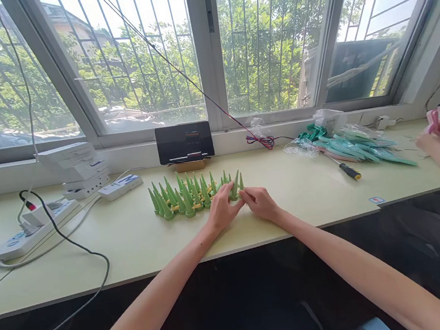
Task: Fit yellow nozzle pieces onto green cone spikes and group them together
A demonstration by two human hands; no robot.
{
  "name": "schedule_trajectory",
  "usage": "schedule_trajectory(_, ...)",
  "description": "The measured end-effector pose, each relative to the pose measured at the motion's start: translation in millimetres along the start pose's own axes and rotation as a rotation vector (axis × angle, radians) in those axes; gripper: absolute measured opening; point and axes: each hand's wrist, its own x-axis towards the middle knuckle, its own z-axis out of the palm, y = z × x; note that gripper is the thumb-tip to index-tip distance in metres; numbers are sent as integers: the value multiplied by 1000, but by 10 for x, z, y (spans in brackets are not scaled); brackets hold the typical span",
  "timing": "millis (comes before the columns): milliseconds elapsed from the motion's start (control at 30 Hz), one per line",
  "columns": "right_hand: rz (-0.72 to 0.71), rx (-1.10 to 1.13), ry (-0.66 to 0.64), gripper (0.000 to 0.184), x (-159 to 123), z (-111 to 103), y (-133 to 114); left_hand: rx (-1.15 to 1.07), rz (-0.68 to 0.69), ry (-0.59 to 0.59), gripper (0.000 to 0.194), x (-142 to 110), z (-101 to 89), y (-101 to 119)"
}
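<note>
Several pointed green plastic cones [188,205] stand upright in close rows on the table, with small yellow pieces low down among them. My left hand [222,207] is at the right end of these rows, its thumb and forefinger curled around a green cone [235,187]. Right beside it, my right hand [261,203] is closed in a pinch at the lower part of another slim green cone [241,180]. The fingers hide the bases of both cones, and the two hands nearly touch.
A black tablet [184,142] leans at the window. White boxes [81,171] and a power strip [33,232] with cables lie left. Right are a screwdriver [350,171], teal bagged pieces [359,148] and another person's hands [437,140] holding something pink. The table's front edge [256,246] crosses below my hands.
</note>
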Motion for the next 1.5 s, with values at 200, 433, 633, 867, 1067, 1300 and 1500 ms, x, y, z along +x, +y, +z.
schedule_trajectory(200,-6,-2,-13,42,4,0,4,36,15,6,43,-7,7,7)
schedule_trajectory(433,1,-9,-18,43,8,2,-9,58,37,13,43,-17,2,40)
schedule_trajectory(633,13,-5,-26,44,6,16,7,72,58,21,43,-19,-1,48)
schedule_trajectory(867,52,34,-44,45,3,14,15,77,67,21,42,-18,-13,72)
schedule_trajectory(1067,95,33,-45,47,11,3,-9,83,80,17,43,-21,-15,88)
schedule_trajectory(1300,131,40,-52,47,24,-1,-16,96,93,25,42,-22,-13,104)
schedule_trajectory(1500,118,27,-25,41,28,-9,-33,92,90,41,41,-24,-12,96)
